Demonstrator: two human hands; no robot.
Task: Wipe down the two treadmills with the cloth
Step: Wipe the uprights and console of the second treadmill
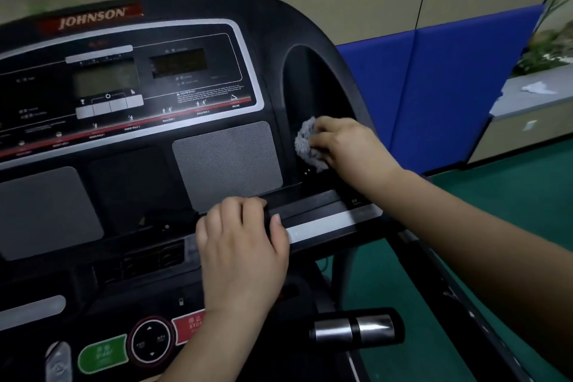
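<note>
A black treadmill console with a red brand label fills the left and middle of the head view. My right hand is shut on a bunched grey cloth and presses it into the oval recessed pocket at the console's right side. My left hand lies palm down on the console's lower ledge, its fingers curled over the edge below the grey mesh panel. Only one treadmill is in view.
Green start and red stop buttons sit at the bottom of the console. A chrome-tipped handlebar grip sticks out at lower right. Blue padded panels stand behind, with a grey ledge and green floor at right.
</note>
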